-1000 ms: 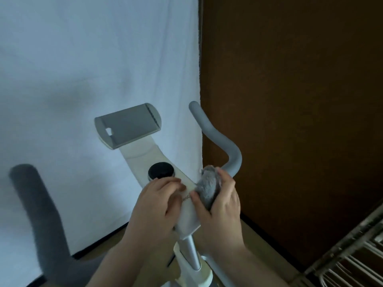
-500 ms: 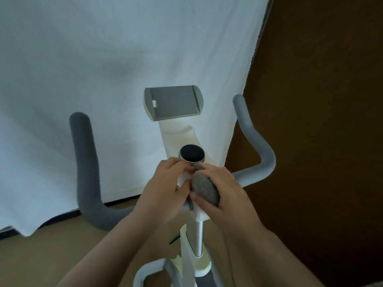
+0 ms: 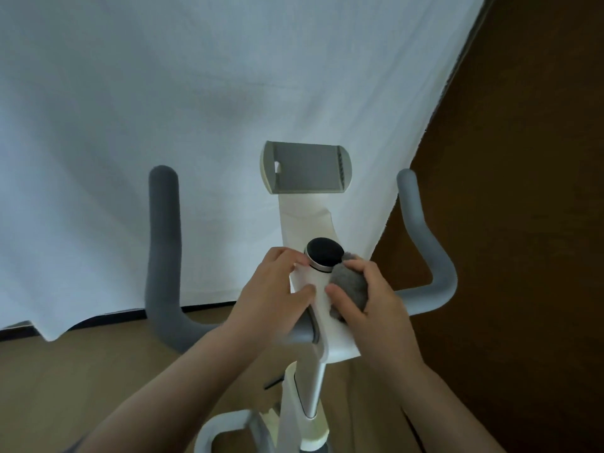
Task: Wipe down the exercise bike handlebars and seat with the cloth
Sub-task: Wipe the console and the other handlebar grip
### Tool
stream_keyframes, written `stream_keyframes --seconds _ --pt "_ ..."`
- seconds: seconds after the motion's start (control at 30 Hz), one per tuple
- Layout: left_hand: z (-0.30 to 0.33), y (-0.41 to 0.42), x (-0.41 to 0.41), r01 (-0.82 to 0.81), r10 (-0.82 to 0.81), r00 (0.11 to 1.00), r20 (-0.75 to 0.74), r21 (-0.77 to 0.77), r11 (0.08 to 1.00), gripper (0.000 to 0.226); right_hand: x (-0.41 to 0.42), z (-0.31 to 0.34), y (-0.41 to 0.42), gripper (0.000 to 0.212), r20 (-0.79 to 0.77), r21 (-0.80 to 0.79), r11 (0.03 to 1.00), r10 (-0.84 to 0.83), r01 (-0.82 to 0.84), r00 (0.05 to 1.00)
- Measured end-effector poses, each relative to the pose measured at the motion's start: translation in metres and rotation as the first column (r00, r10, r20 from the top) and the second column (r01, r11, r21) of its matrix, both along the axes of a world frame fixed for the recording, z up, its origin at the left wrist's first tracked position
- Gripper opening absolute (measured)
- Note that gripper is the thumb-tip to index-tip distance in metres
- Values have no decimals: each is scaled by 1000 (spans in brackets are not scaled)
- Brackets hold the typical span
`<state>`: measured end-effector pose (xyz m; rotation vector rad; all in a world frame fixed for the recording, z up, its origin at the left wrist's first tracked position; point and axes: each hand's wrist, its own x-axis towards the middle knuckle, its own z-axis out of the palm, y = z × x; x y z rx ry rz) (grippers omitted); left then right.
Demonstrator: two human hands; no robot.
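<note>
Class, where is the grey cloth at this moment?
In the head view, the grey cloth is bunched in the right hand, against the bike's white centre console, just right of the black knob.

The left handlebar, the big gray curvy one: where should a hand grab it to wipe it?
Grab the left handlebar round its long upright stretch, coming from the open side facing the bike's middle. It is a smooth round tube there, with bare space around it.

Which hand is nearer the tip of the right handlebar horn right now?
Right. The right hand, holding the cloth, sits beside the stem near that horn's base; the left hand is across the stem, farther away.
</note>
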<state>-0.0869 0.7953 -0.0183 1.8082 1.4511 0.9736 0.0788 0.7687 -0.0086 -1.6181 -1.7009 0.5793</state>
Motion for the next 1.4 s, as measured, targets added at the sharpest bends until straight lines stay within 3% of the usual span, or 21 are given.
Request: stream_keyframes --seconds 0.07,0.17,0.3,0.43,0.6,0.77,0.9,1.07,1.23,1.33,1.4 --pt "5 9 1 4 -4 1000 3 -31 1000 35 3 7 10 30 -110 15 998 -55 57 992" --pt "12 26 3 -24 23 990 -139 -6 1000 44 -4 17 34 30 -168 26 991 -123 129 978" --pt "10 35 5 -5 8 986 -166 24 1000 40 -15 15 45 32 16 -5 999 39 -39 999" --pt "5 35 4 13 -11 992 -124 12 1000 39 3 20 48 44 81 -99 972 220 -212 972" --pt "4 37 4 16 -14 994 -112 15 1000 39 -14 28 67 26 214 -3 978 207 -211 955" --pt "1 38 -2 67 -64 991 -120 17 998 45 3 19 53 36 254 6 930 354 -368 900" --pt "0 38 -1 55 -52 992 -116 25 998 47 -8 19 70 32 141 22 978 202 -207 969" --pt "2 31 -7 99 -95 985 -143 23 995 54 -4 17 63 34 210 -24 961 276 -277 938" --pt "5 9 0 67 -53 966 -254 49 997 59 -16 18 65 30 274 58 986 132 -154 953" --pt "5 -3 2 108 -106 963 -247 -4 994 73 -10 9 38 39 326 47 979 173 -199 929" --pt "3 -1 -1 87 -86 976 -202 -5 996 69 0 10 38 38 281 22 975 206 -221 937"
